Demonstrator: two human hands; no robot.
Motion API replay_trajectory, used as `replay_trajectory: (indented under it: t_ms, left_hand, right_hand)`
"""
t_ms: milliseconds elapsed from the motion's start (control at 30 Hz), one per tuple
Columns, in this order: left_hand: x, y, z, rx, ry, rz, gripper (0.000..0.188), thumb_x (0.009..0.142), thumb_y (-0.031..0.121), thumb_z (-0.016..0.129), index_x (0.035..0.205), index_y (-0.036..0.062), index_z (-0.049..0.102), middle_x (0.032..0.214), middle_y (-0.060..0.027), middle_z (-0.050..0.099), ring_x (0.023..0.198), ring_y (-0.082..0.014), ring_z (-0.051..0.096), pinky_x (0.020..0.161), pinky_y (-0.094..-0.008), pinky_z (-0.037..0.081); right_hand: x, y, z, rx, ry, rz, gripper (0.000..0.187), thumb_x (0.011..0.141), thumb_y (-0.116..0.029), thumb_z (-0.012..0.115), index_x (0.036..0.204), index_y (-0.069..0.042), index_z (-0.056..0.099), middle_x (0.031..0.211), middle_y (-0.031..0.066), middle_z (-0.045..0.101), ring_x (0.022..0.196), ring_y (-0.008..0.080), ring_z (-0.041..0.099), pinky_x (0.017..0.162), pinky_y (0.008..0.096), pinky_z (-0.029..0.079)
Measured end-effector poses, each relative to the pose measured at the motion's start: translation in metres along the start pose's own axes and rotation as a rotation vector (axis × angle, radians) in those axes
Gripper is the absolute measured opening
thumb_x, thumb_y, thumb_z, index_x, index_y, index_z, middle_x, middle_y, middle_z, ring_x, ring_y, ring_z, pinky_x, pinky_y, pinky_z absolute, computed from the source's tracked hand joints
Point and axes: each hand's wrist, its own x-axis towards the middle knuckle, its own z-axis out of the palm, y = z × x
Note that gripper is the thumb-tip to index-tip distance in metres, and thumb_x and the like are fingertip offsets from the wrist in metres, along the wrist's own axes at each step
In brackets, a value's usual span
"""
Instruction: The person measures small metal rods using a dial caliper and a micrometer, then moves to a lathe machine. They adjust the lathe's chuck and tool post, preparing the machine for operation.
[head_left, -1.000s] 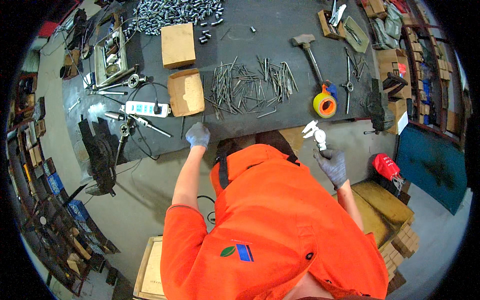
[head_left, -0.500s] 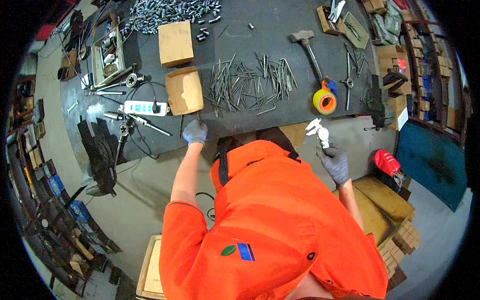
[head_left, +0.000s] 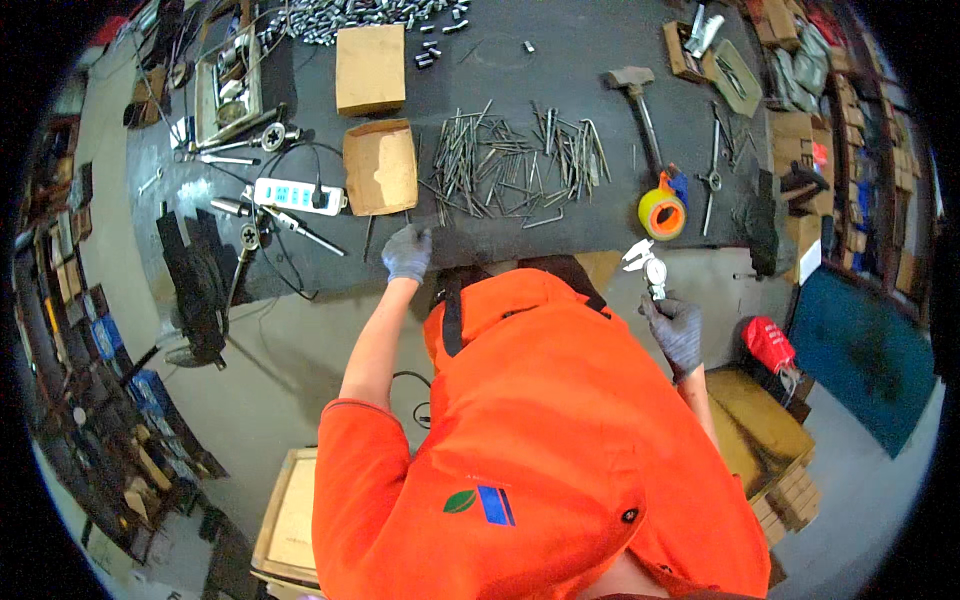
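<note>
My left hand (head_left: 407, 253), in a grey glove, rests at the bench's front edge with its fingers curled together. A thin dark rod end shows just beyond the fingertips; whether they grip it I cannot tell. Right above lies an open cardboard box (head_left: 381, 168), with another thin rod (head_left: 368, 238) by its lower left corner. Loose metal rods and hex keys (head_left: 490, 165) spread in a pile to the right of the box. Off the bench's front edge, my gloved right hand (head_left: 676, 332) is closed around a dial caliper (head_left: 655, 272), its jaws pointing up and left.
A closed cardboard box (head_left: 370, 70) and many small metal cylinders (head_left: 350, 18) lie farther back. To the left are a power strip (head_left: 295, 195), die handles and cables. A hammer (head_left: 640, 110) and a yellow tape roll (head_left: 661, 213) lie at the right. Vises stand at both bench ends.
The whole view has shifted a little, so the bench things appear farther right and mostly higher. Both hands keep nearly the same places by the bench, the caliper still in the right one.
</note>
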Motion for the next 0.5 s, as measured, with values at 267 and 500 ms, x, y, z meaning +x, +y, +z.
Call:
replay_trajectory:
  t_ms: [267,500]
  left_hand:
    - [0.036,0.063,0.010,0.019,-0.049,-0.258,0.043,0.081,0.050,0.051,0.083,0.0091,0.063,0.085,-0.0156,0.064,0.083,-0.0336,0.061,0.071,-0.0432,0.048]
    - [0.035,0.093,0.030,0.001,0.000,-0.081,0.032,0.079,0.041,0.056,0.085,0.0100,0.059,0.080,-0.0129,0.064,0.076,-0.0315,0.062,0.066,-0.0436,0.048]
  right_hand:
    - [0.069,0.002,-0.005,-0.038,-0.173,-0.061,0.023,0.074,-0.015,0.068,0.064,0.004,0.060,0.064,0.0190,0.056,0.054,0.0292,0.055,0.051,0.0344,0.039]
    - [0.091,0.029,0.004,-0.021,-0.280,-0.087,0.023,0.073,-0.015,0.068,0.062,0.003,0.059,0.062,0.0190,0.056,0.053,0.0289,0.054,0.049,0.0353,0.038]
